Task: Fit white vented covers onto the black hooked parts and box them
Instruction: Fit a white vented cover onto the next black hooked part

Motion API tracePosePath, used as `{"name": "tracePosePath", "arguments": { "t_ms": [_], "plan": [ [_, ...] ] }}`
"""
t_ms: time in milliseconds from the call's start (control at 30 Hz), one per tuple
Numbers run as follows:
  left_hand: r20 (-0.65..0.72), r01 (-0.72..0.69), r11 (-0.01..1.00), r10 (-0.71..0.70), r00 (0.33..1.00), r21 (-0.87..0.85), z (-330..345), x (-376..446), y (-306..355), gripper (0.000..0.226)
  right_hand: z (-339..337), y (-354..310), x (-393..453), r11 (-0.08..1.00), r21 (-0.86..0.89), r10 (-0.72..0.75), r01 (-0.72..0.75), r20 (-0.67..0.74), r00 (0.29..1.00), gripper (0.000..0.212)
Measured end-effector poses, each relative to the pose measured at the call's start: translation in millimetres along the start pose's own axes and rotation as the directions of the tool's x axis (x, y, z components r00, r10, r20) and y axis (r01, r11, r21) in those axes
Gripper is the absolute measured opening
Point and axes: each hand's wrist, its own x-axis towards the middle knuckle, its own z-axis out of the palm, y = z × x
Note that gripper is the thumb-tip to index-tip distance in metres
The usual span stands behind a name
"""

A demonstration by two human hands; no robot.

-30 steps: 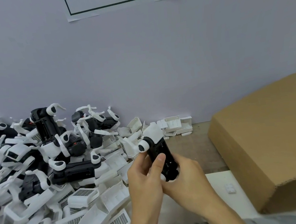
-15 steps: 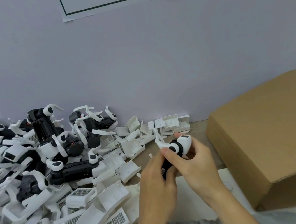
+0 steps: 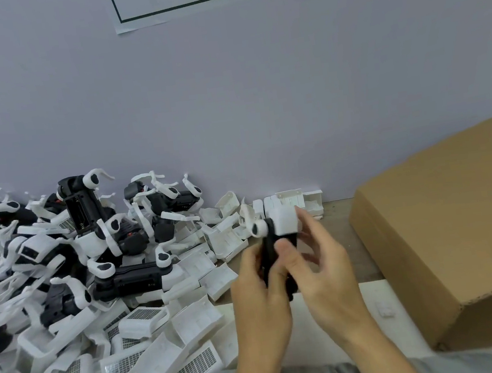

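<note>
1. While the black hooked part (image 3: 274, 254) is being held upright above the table (image 3: 343, 236), between the heap on the left and the cardboard box (image 3: 449, 222) on the right, the left hand (image 3: 259, 297) is gripping its lower body with curled fingers and the thumb lying across the black face.
2. The right hand (image 3: 325, 273) is cupping the same part from the other side, its fingers curling up behind the white cover (image 3: 285, 220) sitting at the top end; whether that cover is fully seated cannot be told, as motion blur is smearing the joint.
3. The person is probably checking or pressing the fit, so both thumbs should be pushing squarely along the body rather than twisting, and the white hook (image 3: 258, 227) jutting beside the cover should be kept free of pressure, since it looks thin and likely to snap.
4. The loose vented covers (image 3: 196, 368) are lying piled near the left forearm, well within reach for the following piece.
5. The box is standing close on the right, its opening not visible from here.
</note>
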Motion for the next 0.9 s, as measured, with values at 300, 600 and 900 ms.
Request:
{"name": "tracePosePath", "arguments": {
  "t_ms": [300, 600, 900],
  "plan": [
    [0.042, 0.358, 0.419, -0.599, 0.799, -0.834, -16.9, 11.1, 15.9, 0.037, -12.0, 4.7, 8.5, 0.941, 0.213, 0.307, -0.262, -0.215, 0.927, 0.026],
    [0.048, 0.318, 0.513, -0.471, 0.881, -0.797, -19.2, 10.9, 7.3, 0.038, -4.8, 4.0, 3.3, 0.894, 0.079, 0.385, -0.44, 0.363, 0.848, 0.032],
    [-0.032, 0.358, 0.717, -0.467, 0.884, -0.598, -16.8, 10.9, 2.9, 0.032, -5.0, 6.2, -2.5, 0.919, 0.122, 0.267, -0.375, 0.508, 0.819, 0.027]
  ]
}}
